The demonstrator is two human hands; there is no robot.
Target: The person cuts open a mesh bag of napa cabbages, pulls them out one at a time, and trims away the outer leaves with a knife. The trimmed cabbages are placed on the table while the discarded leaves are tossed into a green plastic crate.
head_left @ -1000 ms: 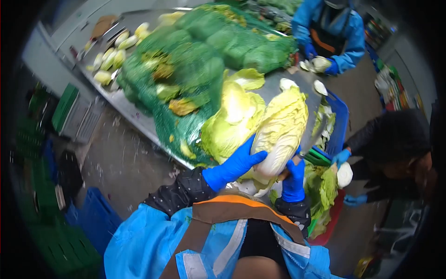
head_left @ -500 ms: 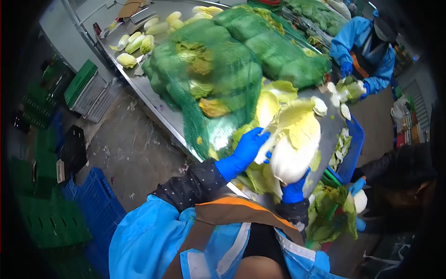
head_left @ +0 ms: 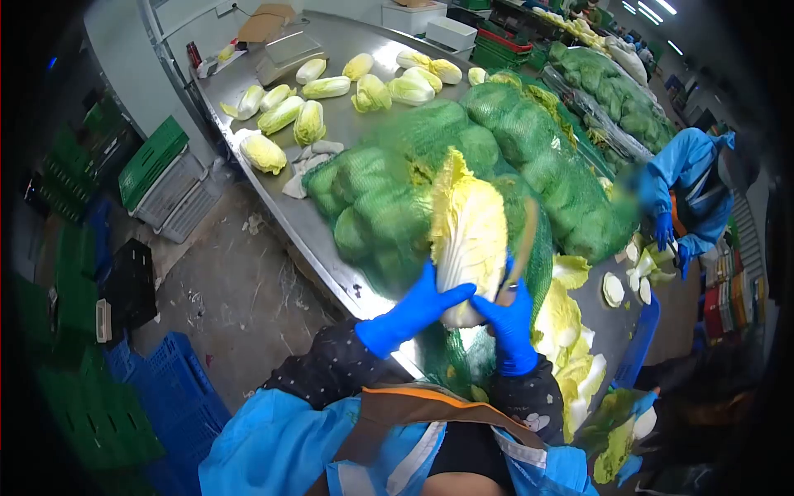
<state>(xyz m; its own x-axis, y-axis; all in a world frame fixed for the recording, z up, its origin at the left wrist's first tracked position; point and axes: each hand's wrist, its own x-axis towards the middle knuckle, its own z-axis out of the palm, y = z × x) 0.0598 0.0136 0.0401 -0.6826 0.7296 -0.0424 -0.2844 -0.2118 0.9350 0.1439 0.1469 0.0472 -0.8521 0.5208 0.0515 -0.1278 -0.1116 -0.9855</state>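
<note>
A pale yellow Chinese cabbage [head_left: 473,236] stands upright between my hands, its leafy tip pointing away from me and its white base towards me. My left hand [head_left: 426,307] is closed around the lower left side, thumb across the base. On the other side, my right hand [head_left: 511,326] grips the base with its thumb and also holds a thin knife [head_left: 525,248], whose blurred blade points up and away beside the cabbage. Behind them lie green net sacks [head_left: 385,202] full of cabbages. Loose outer leaves [head_left: 566,347] lie to the right of my right hand.
Several trimmed cabbages [head_left: 327,88] lie at the far left of the metal table [head_left: 273,194]. A co-worker in blue [head_left: 691,186] handles cabbage pieces at right; another person's gloved hand [head_left: 633,471] holds a leafy cabbage at lower right. Crates [head_left: 178,372] stand on the left floor.
The cabbage has moved left and away from the loose leaves and is now upright, with its ragged outer leaves gone. Both hands moved with it. The knife has come into sight. The view has shifted right.
</note>
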